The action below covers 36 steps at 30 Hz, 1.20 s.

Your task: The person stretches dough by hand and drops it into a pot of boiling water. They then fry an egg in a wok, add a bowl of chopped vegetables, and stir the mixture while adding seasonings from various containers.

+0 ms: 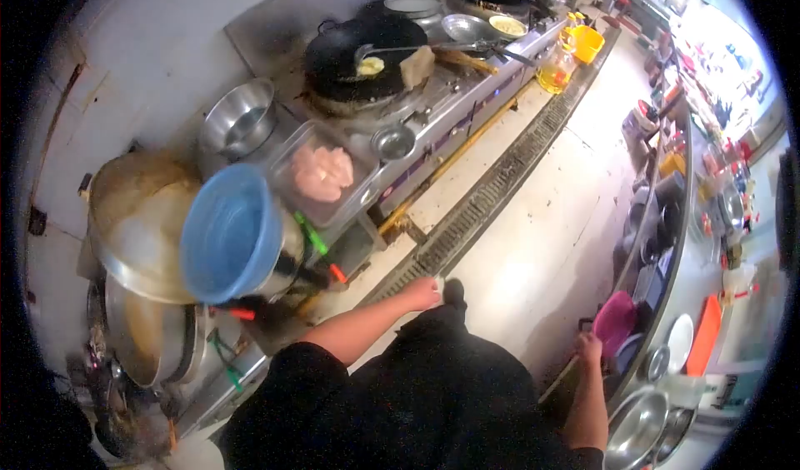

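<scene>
My left hand [423,293] is closed in front of my body, above the floor drain; what it holds, if anything, is too small to make out. At the right, my right hand [588,347] grips the edge of a pink bowl [614,323] beside the counter shelf. A clear tub of pale raw meat [322,172] stands on the stove side, next to a blue basin [232,233]. Farther back, a ladle [392,51] rests over a black wok [337,57] with a yellowish piece in it.
A large steaming pot [142,220] and a steel bowl [240,118] are at the left. An oil container [553,70] and a yellow basket [587,44] stand by the drain grate [492,185]. An orange tray [705,335] and steel bowls [637,428] line the right counter.
</scene>
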Motion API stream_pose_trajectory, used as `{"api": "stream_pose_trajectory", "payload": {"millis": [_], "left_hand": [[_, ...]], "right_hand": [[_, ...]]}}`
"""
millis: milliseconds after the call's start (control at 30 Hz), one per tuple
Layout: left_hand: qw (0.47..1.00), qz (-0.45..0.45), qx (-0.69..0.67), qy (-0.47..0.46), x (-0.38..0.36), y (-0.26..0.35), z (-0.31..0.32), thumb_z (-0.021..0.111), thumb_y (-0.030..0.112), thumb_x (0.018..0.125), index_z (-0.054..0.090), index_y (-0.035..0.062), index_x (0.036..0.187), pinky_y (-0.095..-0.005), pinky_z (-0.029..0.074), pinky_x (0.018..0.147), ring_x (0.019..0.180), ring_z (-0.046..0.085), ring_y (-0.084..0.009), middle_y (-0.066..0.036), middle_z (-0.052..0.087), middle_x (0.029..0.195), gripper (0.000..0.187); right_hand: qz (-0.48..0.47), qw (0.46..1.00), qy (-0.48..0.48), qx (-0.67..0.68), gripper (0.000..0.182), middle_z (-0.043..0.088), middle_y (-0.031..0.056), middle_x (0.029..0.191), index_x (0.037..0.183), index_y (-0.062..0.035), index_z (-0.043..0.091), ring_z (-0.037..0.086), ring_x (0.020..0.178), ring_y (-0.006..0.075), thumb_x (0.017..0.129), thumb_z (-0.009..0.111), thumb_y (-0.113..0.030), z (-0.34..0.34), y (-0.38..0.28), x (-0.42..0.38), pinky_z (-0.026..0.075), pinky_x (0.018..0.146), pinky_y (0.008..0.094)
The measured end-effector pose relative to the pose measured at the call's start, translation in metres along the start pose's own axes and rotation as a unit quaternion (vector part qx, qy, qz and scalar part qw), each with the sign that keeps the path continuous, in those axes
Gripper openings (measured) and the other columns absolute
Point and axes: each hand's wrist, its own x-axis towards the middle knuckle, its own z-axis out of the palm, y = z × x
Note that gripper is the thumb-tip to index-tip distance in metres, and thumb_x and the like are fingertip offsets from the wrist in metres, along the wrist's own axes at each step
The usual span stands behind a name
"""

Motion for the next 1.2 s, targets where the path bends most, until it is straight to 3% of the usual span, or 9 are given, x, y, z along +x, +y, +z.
{"api": "stream_pose_trajectory", "payload": {"millis": [400,567,667,767,867,967,1000,1033,1200], "left_hand": [[0.978,-0.094,-0.131,0.128,0.215,0.032,-0.092,0.059,0.029,0.077,0.061,0.0077,0.098,-0.0406,0.048,0.074,0.086,0.061,-0.0310,-0.014,0.064,0.092,0.030],[0.857,-0.257,-0.399,0.199,0.223,-0.018,-0.065,0.059,0.025,0.079,0.066,0.0078,0.088,-0.0404,0.049,0.070,0.084,0.062,-0.0284,-0.015,0.064,0.092,0.021],[0.929,-0.242,-0.021,0.279,0.218,-0.051,0.045,0.054,0.022,0.083,0.067,0.0097,0.083,-0.0421,0.049,0.073,0.086,0.061,-0.0298,-0.014,0.062,0.092,0.018],[0.923,-0.235,0.129,0.275,0.198,-0.003,0.072,0.052,0.020,0.082,0.065,0.0111,0.077,-0.0421,0.049,0.077,0.092,0.059,-0.0296,-0.014,0.062,0.091,0.017],[0.867,-0.285,-0.192,0.362,0.193,0.035,0.101,0.053,0.021,0.080,0.064,0.0106,0.080,-0.0411,0.049,0.079,0.093,0.059,-0.0295,-0.013,0.063,0.090,0.015],[0.905,-0.360,-0.067,0.216,0.189,0.050,0.118,0.054,0.026,0.082,0.065,0.0105,0.091,-0.0401,0.047,0.084,0.097,0.059,-0.0297,-0.013,0.064,0.096,0.021],[0.721,-0.424,-0.445,0.321,0.188,0.043,0.153,0.056,0.034,0.082,0.065,0.0096,0.096,-0.0406,0.046,0.088,0.100,0.058,-0.0306,-0.014,0.064,0.102,0.030],[0.735,-0.427,-0.404,0.337,0.194,0.034,0.179,0.058,0.041,0.081,0.065,0.0084,0.098,-0.0410,0.044,0.091,0.102,0.057,-0.0311,-0.014,0.063,0.105,0.037],[0.677,-0.533,-0.400,0.313,0.196,0.055,0.093,0.059,0.031,0.081,0.065,0.0071,0.087,-0.0377,0.049,0.082,0.093,0.060,-0.0284,-0.012,0.065,0.097,0.026]], "right_hand": [[-0.081,0.961,-0.220,-0.144,0.032,0.065,0.0130,0.077,0.104,0.0044,0.059,0.064,0.063,0.0225,0.083,0.062,-0.019,0.087,-0.286,0.266,0.050,0.055,0.0342],[-0.496,0.791,-0.214,-0.288,0.049,0.052,0.0225,0.111,0.121,-0.0017,0.048,0.052,0.100,0.0415,0.079,0.065,-0.021,0.235,-0.571,0.343,0.046,0.083,0.0435],[-0.710,0.647,-0.130,-0.248,0.054,0.049,0.0207,0.114,0.125,-0.0049,0.046,0.047,0.108,0.0387,0.077,0.065,-0.022,0.326,-0.722,0.327,0.039,0.093,0.0448],[-0.723,0.570,-0.096,-0.380,0.060,0.051,0.0196,0.117,0.132,-0.0070,0.041,0.051,0.105,0.0374,0.077,0.063,-0.020,0.405,-0.796,0.338,0.043,0.089,0.0440],[-0.622,0.445,-0.245,-0.596,0.059,0.054,0.0260,0.119,0.139,-0.0072,0.032,0.063,0.089,0.0387,0.082,0.046,-0.010,0.478,-0.809,0.380,0.051,0.074,0.0465],[-0.585,0.528,-0.379,-0.484,0.061,0.061,0.0268,0.105,0.140,-0.0079,0.030,0.063,0.090,0.0359,0.081,0.046,-0.010,0.482,-0.821,0.395,0.049,0.074,0.0467],[-0.668,0.544,-0.369,-0.349,0.062,0.065,0.0226,0.086,0.140,-0.0077,0.029,0.065,0.074,0.0299,0.080,0.047,-0.008,0.493,-0.802,0.422,0.050,0.063,0.0431],[-0.672,0.535,-0.371,-0.353,0.062,0.065,0.0226,0.086,0.140,-0.0077,0.029,0.065,0.074,0.0299,0.080,0.047,-0.008,0.485,-0.807,0.417,0.050,0.063,0.0431],[-0.242,0.730,-0.579,-0.272,0.054,0.056,0.0110,0.073,0.136,-0.0076,0.033,0.052,0.048,0.0162,0.086,0.053,-0.010,0.474,-0.837,0.405,0.045,0.041,0.0319]]}}
